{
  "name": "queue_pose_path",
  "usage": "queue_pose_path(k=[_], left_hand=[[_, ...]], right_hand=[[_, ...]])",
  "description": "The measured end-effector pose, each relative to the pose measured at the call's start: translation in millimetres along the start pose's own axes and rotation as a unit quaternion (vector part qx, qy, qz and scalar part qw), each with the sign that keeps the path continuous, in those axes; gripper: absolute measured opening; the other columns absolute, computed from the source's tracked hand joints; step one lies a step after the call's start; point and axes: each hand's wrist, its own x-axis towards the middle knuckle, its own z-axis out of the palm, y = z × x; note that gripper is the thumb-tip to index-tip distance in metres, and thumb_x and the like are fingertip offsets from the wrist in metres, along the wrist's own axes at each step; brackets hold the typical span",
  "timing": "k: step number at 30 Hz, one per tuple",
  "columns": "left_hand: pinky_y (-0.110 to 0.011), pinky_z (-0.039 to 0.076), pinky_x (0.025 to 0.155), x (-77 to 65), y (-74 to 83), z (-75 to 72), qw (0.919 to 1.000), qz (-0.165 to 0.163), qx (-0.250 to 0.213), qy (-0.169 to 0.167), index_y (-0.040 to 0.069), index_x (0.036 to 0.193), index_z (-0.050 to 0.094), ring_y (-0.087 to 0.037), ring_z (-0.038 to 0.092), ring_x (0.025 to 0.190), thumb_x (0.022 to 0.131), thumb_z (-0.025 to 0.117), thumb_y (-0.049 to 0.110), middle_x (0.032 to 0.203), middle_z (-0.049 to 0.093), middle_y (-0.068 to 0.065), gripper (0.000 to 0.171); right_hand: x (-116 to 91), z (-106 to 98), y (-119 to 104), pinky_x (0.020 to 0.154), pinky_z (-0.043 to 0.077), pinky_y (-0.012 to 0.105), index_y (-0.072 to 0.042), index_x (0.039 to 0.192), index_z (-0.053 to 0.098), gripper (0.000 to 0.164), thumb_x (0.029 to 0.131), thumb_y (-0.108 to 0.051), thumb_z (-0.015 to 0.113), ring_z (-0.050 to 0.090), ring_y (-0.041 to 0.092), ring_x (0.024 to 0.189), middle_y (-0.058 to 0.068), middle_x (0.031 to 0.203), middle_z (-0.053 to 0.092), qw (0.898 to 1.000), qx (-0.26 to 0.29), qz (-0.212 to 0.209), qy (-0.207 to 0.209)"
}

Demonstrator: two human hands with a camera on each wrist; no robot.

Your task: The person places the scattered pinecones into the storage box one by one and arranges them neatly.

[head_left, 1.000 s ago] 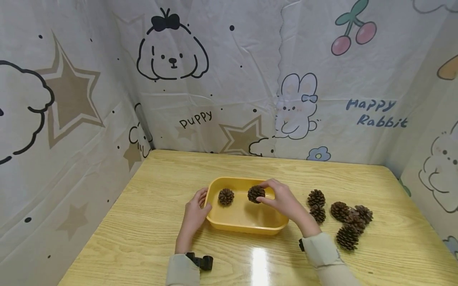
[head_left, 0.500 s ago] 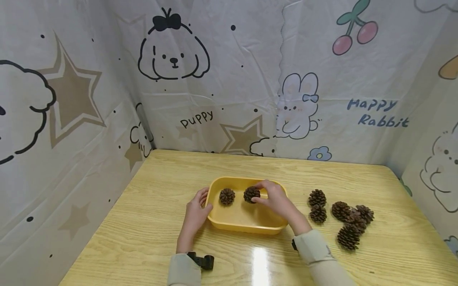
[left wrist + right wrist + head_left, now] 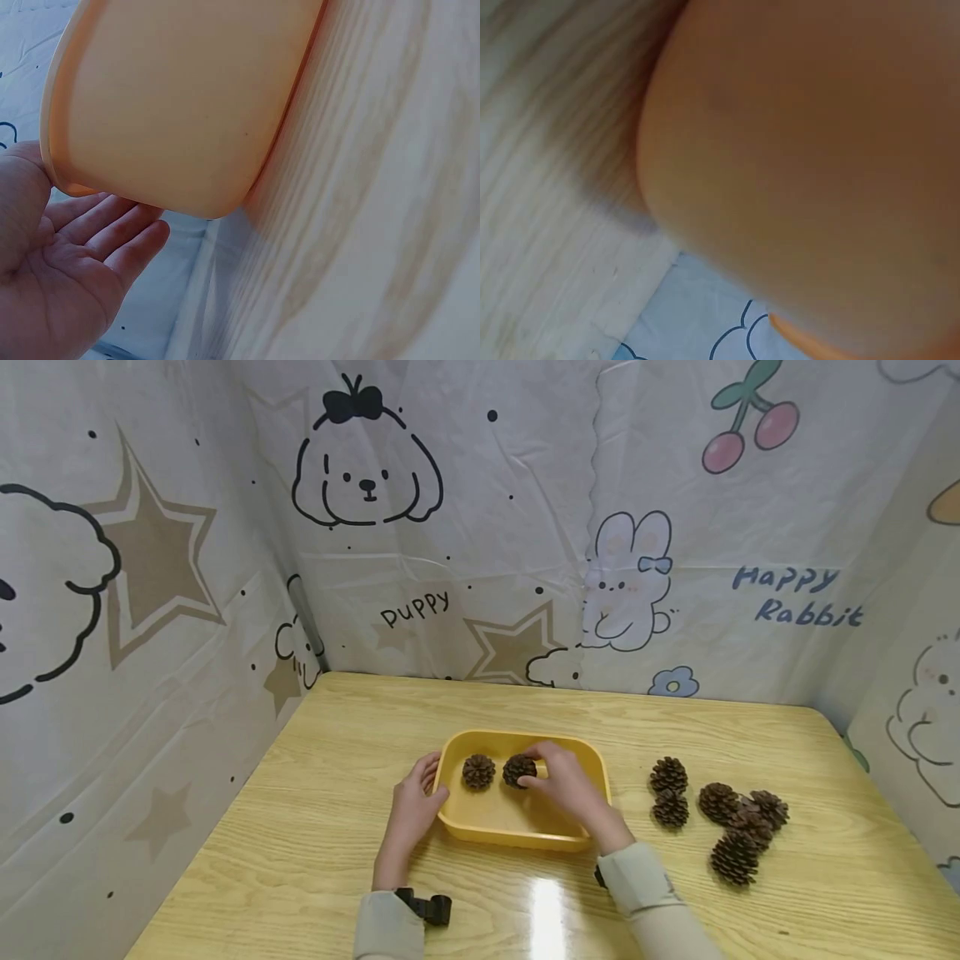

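Observation:
A yellow plastic bin point(image 3: 517, 841) sits on the table in the head view. My left hand point(image 3: 414, 802) holds its left end, the thumb at the rim and the fingers point(image 3: 135, 251) along the outer wall. Inside the bin, my right hand point(image 3: 566, 787) pinches a dark pine cone point(image 3: 518, 772) between thumb and fingers, low over the floor; whether it touches the floor I cannot tell. Another pine cone point(image 3: 478, 772) lies just left of it in the bin. The right wrist view is filled by the blurred bin wall point(image 3: 795, 172), which hides that hand.
Right of the bin, two pine cones point(image 3: 670, 792) lie against each other on the wooden table point(image 3: 300, 877). Farther right is a cluster of several more pine cones point(image 3: 742, 831). A printed cloth point(image 3: 525, 527) hangs behind the table and along both sides.
My right hand has moved left and slightly down inside the bin with its pine cone, close to the other one. The left hand keeps its place on the bin.

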Motion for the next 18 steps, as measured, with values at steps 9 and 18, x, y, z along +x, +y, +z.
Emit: queue_pose_path(k=[9,18], left_hand=[[-0.044,0.045,0.115,0.7,0.6,-0.4,1.0,0.0,0.005,0.002,0.001,0.142,0.047,-0.037,0.052,0.133,0.088,0.056,-0.003,0.14,0.053,-0.025,0.055],[-0.044,0.045,0.115,-0.2,-0.9,0.0,1.0,0.004,0.003,0.001,0.002,0.142,0.047,-0.037,0.052,0.133,0.088,0.056,-0.003,0.14,0.053,-0.025,0.055]], right_hand=[[5.4,9.9,-2.3,0.096,0.057,0.047,0.004,0.109,0.066,0.032,0.081,-0.008,0.077,0.064,0.034,0.106,0.018,0.11,0.068,1.0,-0.006,0.002,-0.001],[7.7,15.1,-4.0,0.096,0.057,0.047,0.003,0.11,0.066,0.031,0.082,-0.008,0.076,0.064,0.034,0.108,0.018,0.112,0.067,1.0,-0.006,0.004,-0.008]])
